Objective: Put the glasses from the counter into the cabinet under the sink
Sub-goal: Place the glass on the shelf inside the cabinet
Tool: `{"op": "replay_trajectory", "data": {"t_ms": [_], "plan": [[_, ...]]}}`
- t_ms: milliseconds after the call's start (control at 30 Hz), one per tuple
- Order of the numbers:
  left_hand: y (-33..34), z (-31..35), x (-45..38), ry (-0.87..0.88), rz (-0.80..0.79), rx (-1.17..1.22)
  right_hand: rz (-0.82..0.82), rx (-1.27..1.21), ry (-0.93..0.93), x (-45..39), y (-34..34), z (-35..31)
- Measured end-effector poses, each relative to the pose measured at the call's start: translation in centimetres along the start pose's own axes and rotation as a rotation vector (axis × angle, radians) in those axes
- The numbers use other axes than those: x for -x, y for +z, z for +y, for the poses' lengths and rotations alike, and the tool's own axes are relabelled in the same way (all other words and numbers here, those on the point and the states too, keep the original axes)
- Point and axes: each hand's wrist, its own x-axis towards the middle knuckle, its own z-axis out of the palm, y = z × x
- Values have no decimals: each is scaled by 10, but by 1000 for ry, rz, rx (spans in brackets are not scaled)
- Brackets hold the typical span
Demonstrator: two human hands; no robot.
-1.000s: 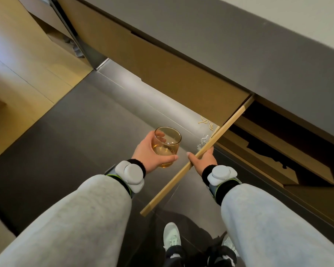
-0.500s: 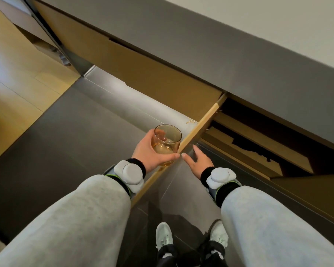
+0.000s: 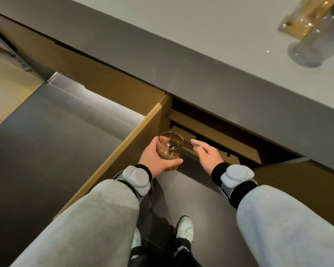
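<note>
Amber-tinted tumbler near frame centre, upright, gripped around its side by the left hand: thumb across the near wall, fingers wrapped behind, seen through the glass. Held in the air just in front of the open cabinet, at its left edge.

At 3 o'clock of the tumbler, just beside it but not touching, the right hand, empty, fingers loosely spread and pointing toward 10 o'clock, hovering over the cabinet's lower front edge.

At 9 o'clock of the tumbler, the wooden cabinet door, swung wide, its pale edge running from 1 o'clock down to 7 o'clock. Inside the opening, dark, with wooden panels stepping back.

Grey wrist devices on black bands on both wrists, light grey sleeves below.

At 12 o'clock, the thick grey counter. At 2 o'clock, on the counter top, two more glasses, blurred: one amber, one smoky clear, apparently lying on their sides.

At 6 o'clock, white shoes on dark floor.
</note>
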Motion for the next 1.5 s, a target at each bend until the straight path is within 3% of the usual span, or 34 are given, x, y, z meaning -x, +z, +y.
{"op": "replay_trajectory", "data": {"t_ms": [367, 567, 867, 1067, 1500], "plan": [[56, -32, -19, 2, -88, 63, -267, -200, 6, -11, -1, 34], [63, -77, -35, -51, -110, 113, -298, -162, 61, -28, 31, 60], [50, -113, -74, -51, -241, 119, -252, -228, 138, -60, 64, 66], [47, -122, -102, -44, -303, 155, -139, -221, 138, -78, 70, 72], [63, -131, -157, -102, -192, 204, -32, -281, 104, -146, 44, 74]]}}
